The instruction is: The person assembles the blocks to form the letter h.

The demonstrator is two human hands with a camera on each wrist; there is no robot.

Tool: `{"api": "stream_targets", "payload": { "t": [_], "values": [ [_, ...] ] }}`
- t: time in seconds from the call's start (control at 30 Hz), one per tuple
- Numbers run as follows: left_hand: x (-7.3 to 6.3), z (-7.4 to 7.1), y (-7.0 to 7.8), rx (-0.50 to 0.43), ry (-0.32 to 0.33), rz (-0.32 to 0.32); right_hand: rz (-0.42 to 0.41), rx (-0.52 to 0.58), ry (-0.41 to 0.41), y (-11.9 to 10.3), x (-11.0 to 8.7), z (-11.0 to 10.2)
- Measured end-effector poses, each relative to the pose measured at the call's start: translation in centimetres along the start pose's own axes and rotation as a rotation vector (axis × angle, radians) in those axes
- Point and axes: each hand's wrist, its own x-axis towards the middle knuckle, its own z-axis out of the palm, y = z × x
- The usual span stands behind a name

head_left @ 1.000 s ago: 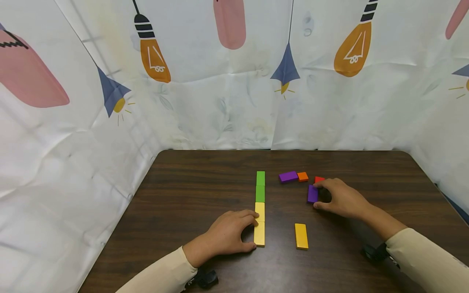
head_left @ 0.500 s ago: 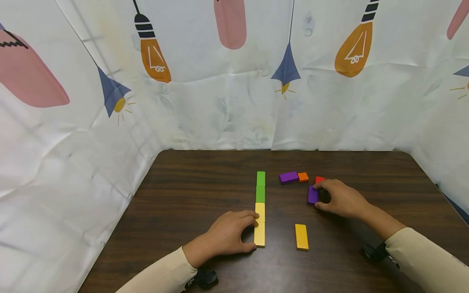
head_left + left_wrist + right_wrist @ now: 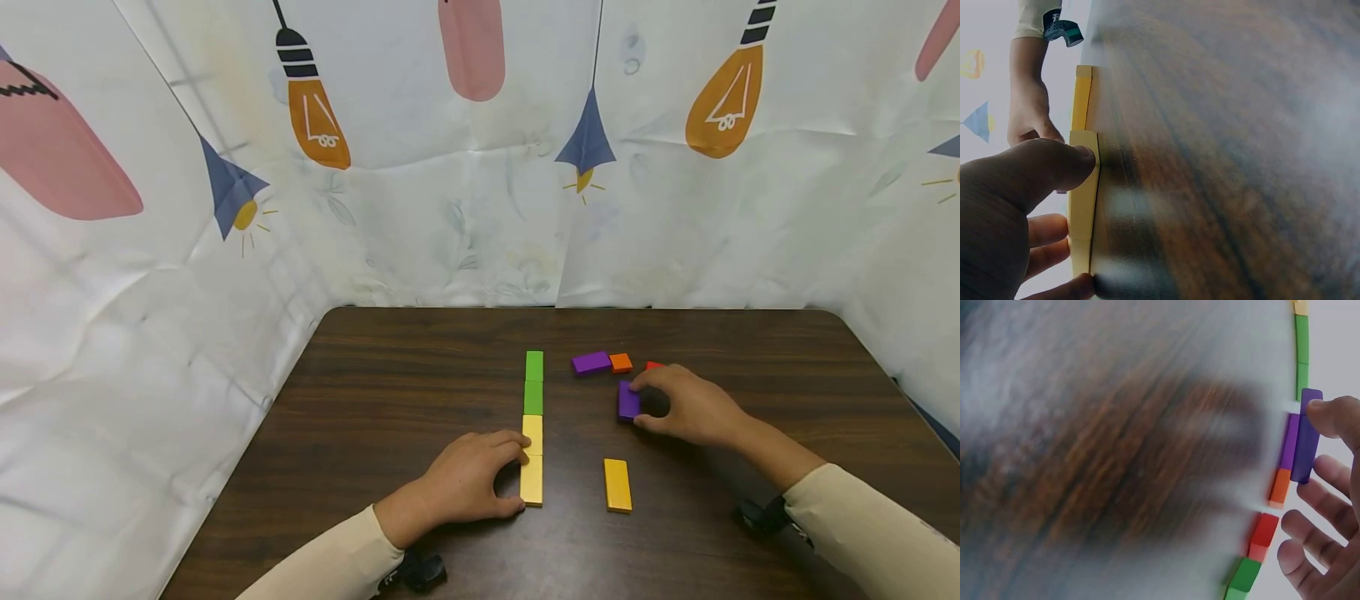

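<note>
My left hand (image 3: 468, 477) rests along the left side of two pale yellow blocks (image 3: 532, 479) laid end to end. In the left wrist view its thumb lies against the nearer pale yellow block (image 3: 1083, 203), with a fingertip lower down on the row. Two green blocks (image 3: 533, 383) continue this straight line away from me. To the right, my right hand (image 3: 693, 407) pinches a dark purple block (image 3: 627, 402) between thumb and finger. The right wrist view shows the thumb near one end of that purple block (image 3: 1305, 447); the remaining fingers are loosely bent.
Beyond the held block, another purple block (image 3: 592, 363) touches an orange block (image 3: 620, 362). A red block (image 3: 655, 365) is partly behind my right hand, with a green block (image 3: 1245, 575) near it. A deep yellow block (image 3: 617, 485) lies nearer me. Patterned white cloth (image 3: 480, 225) surrounds the brown table (image 3: 390, 367).
My right hand has moved slightly left with the purple block, away from the red one. The left hand and the yellow and green row have stayed put.
</note>
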Motion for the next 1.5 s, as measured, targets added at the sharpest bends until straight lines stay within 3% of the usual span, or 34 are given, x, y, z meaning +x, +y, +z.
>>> {"api": "stream_targets", "payload": {
  "t": [0.5,1.5],
  "values": [
    [0.0,0.1,0.0,0.012,0.015,0.007,-0.122,0.015,-0.019,-1.0,-0.1,0.5],
    [0.1,0.1,0.0,0.003,0.0,-0.008,-0.155,0.036,-0.06,-1.9,-0.8,1.5]
  ]
}}
